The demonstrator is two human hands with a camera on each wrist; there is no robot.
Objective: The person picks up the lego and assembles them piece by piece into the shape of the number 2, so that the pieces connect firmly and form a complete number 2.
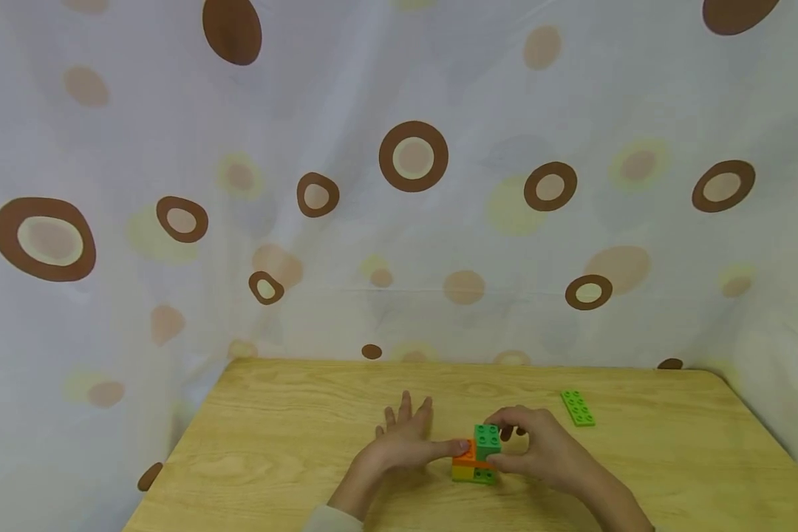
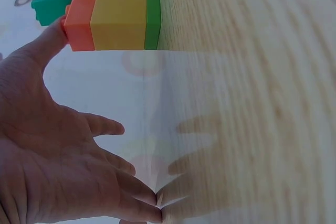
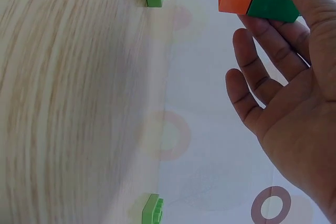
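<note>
A small stack of toy building bricks stands on the wooden table. At its bottom is a thin green plate (image 2: 153,11), with a yellow brick (image 2: 119,22) on one end. An orange brick (image 2: 83,14) lies across the yellow one and juts out over the plate. On the orange brick's right part sits a dark green brick (image 1: 488,442). My right hand (image 1: 545,451) pinches this green brick between thumb and fingers. My left hand (image 1: 406,441) has its fingers spread, and its thumb presses on the orange brick's studded top at the left.
A loose lime green plate with studs (image 1: 578,408) lies on the table (image 1: 286,414), back and to the right of the stack. A pale cloth with brown rings (image 1: 346,89) hangs behind the table and along its sides.
</note>
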